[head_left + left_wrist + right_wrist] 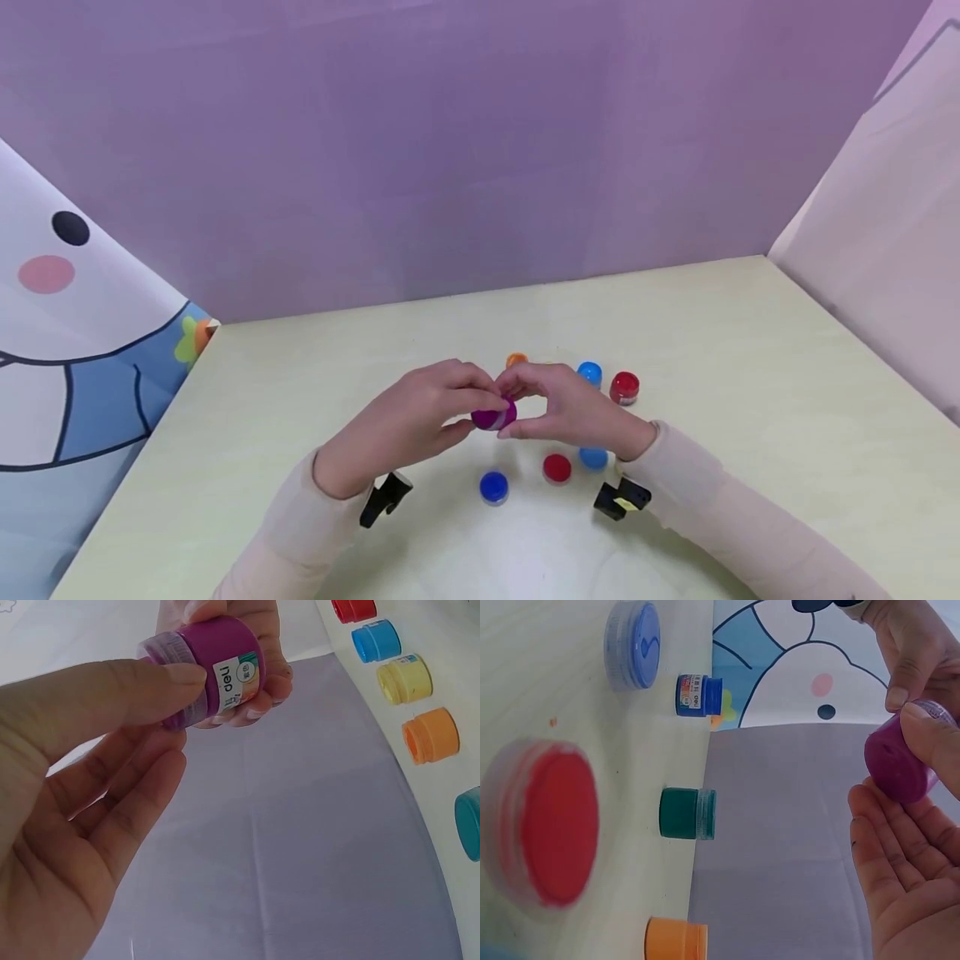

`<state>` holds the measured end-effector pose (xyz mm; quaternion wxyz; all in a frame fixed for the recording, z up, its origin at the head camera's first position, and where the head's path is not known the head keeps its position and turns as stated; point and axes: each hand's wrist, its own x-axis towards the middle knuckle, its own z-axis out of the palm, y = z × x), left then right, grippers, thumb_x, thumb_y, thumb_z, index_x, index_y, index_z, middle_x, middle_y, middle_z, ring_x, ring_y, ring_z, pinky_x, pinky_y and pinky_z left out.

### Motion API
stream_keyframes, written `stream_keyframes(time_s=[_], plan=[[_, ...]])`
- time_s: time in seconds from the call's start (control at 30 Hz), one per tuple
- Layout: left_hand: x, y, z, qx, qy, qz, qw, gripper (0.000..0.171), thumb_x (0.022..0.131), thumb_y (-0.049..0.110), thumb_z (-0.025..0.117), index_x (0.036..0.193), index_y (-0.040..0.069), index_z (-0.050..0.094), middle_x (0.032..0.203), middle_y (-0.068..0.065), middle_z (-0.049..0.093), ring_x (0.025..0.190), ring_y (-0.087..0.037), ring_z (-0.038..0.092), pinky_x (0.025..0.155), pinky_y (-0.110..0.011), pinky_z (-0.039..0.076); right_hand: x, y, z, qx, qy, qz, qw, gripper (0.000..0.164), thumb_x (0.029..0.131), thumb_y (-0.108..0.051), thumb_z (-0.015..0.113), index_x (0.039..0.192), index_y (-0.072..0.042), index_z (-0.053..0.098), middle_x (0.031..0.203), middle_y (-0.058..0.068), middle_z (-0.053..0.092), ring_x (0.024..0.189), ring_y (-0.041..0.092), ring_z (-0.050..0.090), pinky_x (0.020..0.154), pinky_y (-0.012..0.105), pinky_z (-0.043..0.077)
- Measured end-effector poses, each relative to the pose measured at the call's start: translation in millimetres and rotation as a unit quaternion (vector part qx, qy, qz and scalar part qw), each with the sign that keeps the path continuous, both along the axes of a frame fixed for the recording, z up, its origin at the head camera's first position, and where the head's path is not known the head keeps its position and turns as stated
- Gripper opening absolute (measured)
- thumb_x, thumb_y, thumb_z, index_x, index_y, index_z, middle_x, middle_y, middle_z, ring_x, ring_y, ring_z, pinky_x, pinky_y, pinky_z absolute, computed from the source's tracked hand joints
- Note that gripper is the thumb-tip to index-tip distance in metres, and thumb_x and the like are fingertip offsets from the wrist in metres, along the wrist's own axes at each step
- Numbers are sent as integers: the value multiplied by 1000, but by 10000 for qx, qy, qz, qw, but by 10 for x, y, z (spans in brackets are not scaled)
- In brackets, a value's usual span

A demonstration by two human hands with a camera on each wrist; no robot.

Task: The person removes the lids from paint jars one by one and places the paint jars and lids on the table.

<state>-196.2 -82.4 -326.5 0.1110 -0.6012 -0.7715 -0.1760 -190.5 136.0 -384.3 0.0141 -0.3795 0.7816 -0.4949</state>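
Both hands meet over the table around a small purple paint jar with a clear screw lid. My left hand pinches the jar at its lid end, thumb across the lid in the left wrist view. From the other side my right hand grips the jar's purple body between thumb and fingers. The jar is tilted on its side, its label facing the left wrist camera. In the head view the fingers hide part of the jar.
A blue lid, a red lid and a light blue lid lie on the table near me. Beyond stand red, blue, yellow, orange, green and dark blue jars.
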Motion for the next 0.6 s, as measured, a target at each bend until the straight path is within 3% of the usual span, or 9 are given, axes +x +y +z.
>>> stream_keyframes(time_s=[0.5, 0.6], plan=[[25, 14, 32, -139, -233, 100, 9996, 34, 70, -1, 74, 100, 11, 66, 100, 2, 58, 94, -9, 52, 82, -16, 42, 1, 22, -6, 9, -43, 145, 9999, 38, 77, -21, 71, 111, -18, 55, 102, -8, 60, 93, 9, 57, 82, 35, 48], [28, 8, 42, -82, -303, 165, 9994, 33, 70, 2, 74, 101, 11, 66, 99, 3, 58, 93, -7, 53, 81, -15, 41, 3, 23, -3, -3, -38, 137, 9999, 38, 77, -21, 71, 111, -18, 55, 102, -8, 60, 94, 9, 57, 82, 39, 47]])
